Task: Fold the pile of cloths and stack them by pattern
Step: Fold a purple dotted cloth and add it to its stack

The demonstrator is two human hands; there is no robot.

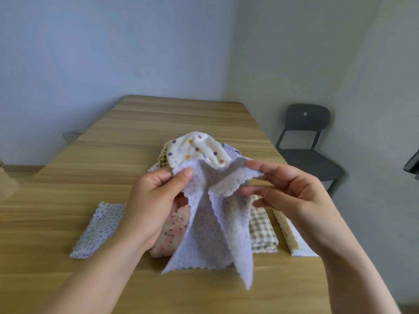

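Lilac cloth (210, 223) hangs over the near middle of the table (136, 137), its top edge pinched by the fingers of the left hand (156, 200) and the right hand (292, 191). A folded spotted cloth (97, 227) lies left, a checked stack (263, 232) right; the unfolded pile (195, 150) sits just beyond.

soft even daylight, faint shadows, slightly soft focus, wide-angle bending at edges.
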